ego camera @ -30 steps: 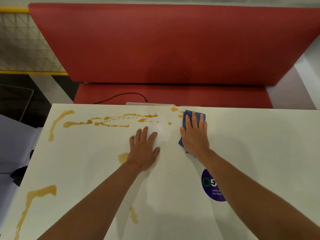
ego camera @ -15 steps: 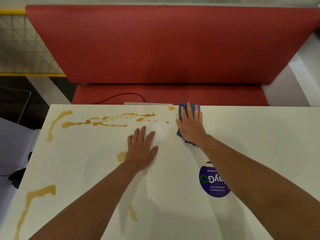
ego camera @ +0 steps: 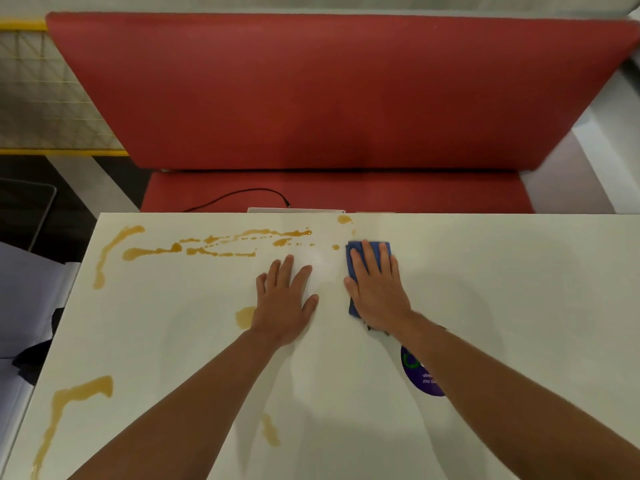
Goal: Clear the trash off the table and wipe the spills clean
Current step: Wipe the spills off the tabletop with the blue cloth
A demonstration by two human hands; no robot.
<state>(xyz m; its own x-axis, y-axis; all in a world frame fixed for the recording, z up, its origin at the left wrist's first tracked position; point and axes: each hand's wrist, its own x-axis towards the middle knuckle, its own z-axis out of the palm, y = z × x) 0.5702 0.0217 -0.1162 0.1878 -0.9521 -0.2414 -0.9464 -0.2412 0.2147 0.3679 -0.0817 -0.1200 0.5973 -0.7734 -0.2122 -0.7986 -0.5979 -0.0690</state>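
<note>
Now, over on the left of the counter (ego camera: pixel 519 306), a long amber spill (ego camera: pixel 221 245) runs lengthwise along the far edge, a broken streak stretching left to right, with a curved tail (ego camera: pixel 107 254) dropping toward the near side at its left end. Down by the near left corner, another amber streak (ego camera: pixel 74 405) bends along the edge. A small patch (ego camera: pixel 244 317) sits just beside the left wrist, and a thin smear (ego camera: pixel 270 431) lies next to the left forearm.

Moving across: the left hand (ego camera: pixel 285 299) lies palm-down on the counter, fingers straight and spread, pointing away toward the red bench (ego camera: pixel 329 91); its grip is empty, simply resting flat. Small amber drops (ego camera: pixel 335 247) sit between the streak's right end and the cloth, and one more blot (ego camera: pixel 344 219) lies at the far edge.

Next, the blue cloth (ego camera: pixel 354 261), folded, long axis running away from the person, near the middle of the counter's far side. The right hand (ego camera: pixel 377 292) presses flat on top of it, fingers straight and pointing forward, thumb along the cloth's left edge; no curl in that grip. Under the right forearm, a round purple sticker (ego camera: pixel 420 379) is partly covered.
</note>
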